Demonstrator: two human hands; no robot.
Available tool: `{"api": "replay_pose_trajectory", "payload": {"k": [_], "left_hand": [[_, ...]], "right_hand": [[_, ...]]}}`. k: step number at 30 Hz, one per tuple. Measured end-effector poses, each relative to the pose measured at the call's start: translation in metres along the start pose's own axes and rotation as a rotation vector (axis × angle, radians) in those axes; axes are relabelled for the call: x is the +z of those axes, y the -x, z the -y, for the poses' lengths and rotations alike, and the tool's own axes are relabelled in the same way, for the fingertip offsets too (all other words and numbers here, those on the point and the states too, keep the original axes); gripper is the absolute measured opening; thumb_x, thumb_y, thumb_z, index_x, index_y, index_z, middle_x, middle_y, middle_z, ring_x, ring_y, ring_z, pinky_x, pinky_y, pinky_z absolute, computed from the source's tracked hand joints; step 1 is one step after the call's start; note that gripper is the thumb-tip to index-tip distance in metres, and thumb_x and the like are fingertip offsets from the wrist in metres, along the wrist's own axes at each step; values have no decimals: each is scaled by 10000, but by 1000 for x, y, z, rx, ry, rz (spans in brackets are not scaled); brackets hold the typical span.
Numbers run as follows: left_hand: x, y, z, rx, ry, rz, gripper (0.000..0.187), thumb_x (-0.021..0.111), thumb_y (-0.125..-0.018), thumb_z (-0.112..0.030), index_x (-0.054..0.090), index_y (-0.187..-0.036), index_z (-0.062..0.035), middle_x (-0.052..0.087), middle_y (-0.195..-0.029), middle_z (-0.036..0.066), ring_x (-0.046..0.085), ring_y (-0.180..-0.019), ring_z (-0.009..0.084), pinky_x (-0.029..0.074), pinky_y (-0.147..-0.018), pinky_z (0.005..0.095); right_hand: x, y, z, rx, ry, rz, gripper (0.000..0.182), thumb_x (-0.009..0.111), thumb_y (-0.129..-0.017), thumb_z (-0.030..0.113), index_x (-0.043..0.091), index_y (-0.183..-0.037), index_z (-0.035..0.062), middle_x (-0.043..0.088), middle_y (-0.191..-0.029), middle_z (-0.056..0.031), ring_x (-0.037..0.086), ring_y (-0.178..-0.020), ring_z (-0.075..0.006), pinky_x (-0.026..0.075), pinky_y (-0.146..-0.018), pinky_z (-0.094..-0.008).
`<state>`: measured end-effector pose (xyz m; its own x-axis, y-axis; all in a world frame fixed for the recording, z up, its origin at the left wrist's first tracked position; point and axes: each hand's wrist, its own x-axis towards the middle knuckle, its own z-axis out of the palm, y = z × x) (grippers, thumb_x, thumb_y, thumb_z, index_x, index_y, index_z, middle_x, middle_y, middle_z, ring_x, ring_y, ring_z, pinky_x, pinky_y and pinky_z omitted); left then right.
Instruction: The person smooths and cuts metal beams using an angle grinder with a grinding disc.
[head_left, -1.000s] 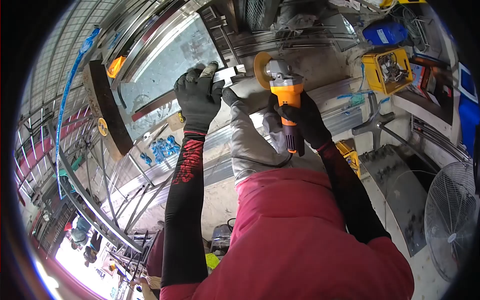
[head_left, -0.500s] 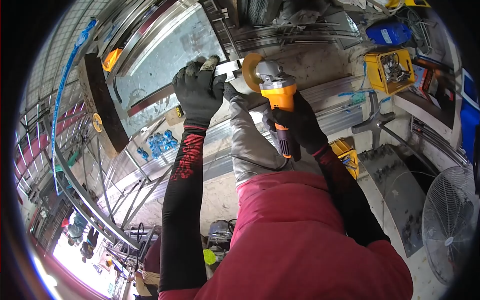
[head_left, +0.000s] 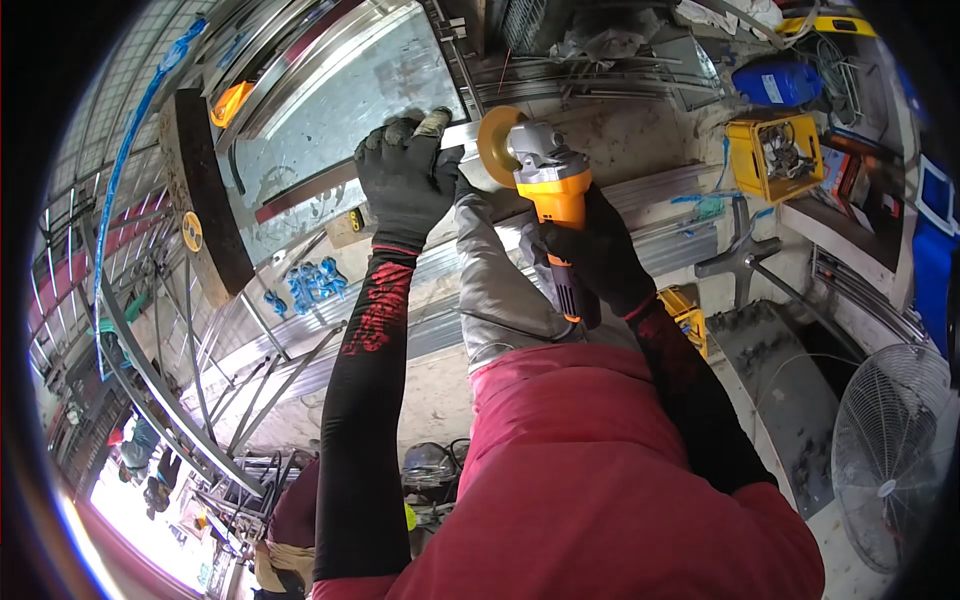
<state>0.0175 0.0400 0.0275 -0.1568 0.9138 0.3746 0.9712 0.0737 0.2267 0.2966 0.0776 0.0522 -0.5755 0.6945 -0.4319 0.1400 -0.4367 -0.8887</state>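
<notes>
My left hand, in a dark glove, is closed around a silver metal bar at the edge of the grey metal sheet. In my gloved right hand is an orange and grey angle grinder, held by its body with the handle pointing down toward my lap. The grinder's tan disc is upright beside the bar's right end; whether they touch I cannot tell. My left fingertips are partly hidden behind the bar.
A yellow crate and a blue container lie at upper right, a fan at lower right. A dark wooden beam borders the sheet on the left. Metal bars cover much of the floor. Other people are at lower left.
The view has shifted slightly. The disc and the bar's end appear a little closer together, and my left hand sits slightly further right in view. Both hands keep their holds.
</notes>
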Motion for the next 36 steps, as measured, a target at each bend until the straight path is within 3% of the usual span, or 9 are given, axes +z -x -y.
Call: {"api": "replay_pose_trajectory", "payload": {"k": [15, 17, 24, 26, 30, 36], "left_hand": [[3, 2, 2, -1, -18, -8, 428, 736, -922, -352, 765, -1318, -194, 718, -1226, 111, 672, -1101, 346, 494, -1002, 492], [5, 4, 5, -10, -4, 33, 460, 637, -982, -474, 749, -1327, -192, 684, -1262, 109, 638, -1166, 325, 448, -1031, 521], [5, 3, 3, -6, 0, 11, 463, 637, -980, -481, 750, -1327, -196, 687, -1258, 101, 640, -1171, 323, 448, -1031, 520], [1, 2, 1, -4, -3, -11, 430, 728, -932, -363, 763, -1321, -184, 717, -1234, 100, 669, -1109, 332, 490, -997, 496], [-1, 1, 3, -2, 1, -4, 432, 723, -929, -364, 765, -1318, -182, 717, -1232, 98, 667, -1116, 332, 489, -998, 497], [0, 0, 1, -4, 1, 11, 450, 710, -915, -357, 760, -1329, -188, 715, -1240, 103, 661, -1126, 332, 484, -1010, 500]], "right_hand": [[-2, 0, 12, 111, -111, 23, 506, 826, -922, 153, 569, -1343, 40, 705, -1014, -54, 701, -829, -121, 594, -746, -313], [-1, -1, 10, 73, -49, 14, 512, 830, -920, 162, 570, -1344, 41, 703, -1014, -51, 695, -824, -117, 590, -742, -311], [-2, -1, 7, 59, -96, 34, 518, 826, -920, 176, 566, -1347, 40, 701, -1026, -56, 700, -825, -129, 600, -750, -325], [-4, -2, 7, 78, -89, 16, 504, 816, -928, 165, 564, -1347, 40, 701, -1027, -59, 702, -826, -136, 607, -754, -328], [-10, -4, 5, 140, -232, 5, 466, 792, -950, 134, 560, -1344, 44, 701, -1031, -68, 707, -828, -151, 623, -763, -335], [-3, -1, 6, 70, -110, 23, 462, 786, -957, 125, 562, -1354, 54, 688, -1027, -57, 686, -821, -124, 598, -745, -319]]}}
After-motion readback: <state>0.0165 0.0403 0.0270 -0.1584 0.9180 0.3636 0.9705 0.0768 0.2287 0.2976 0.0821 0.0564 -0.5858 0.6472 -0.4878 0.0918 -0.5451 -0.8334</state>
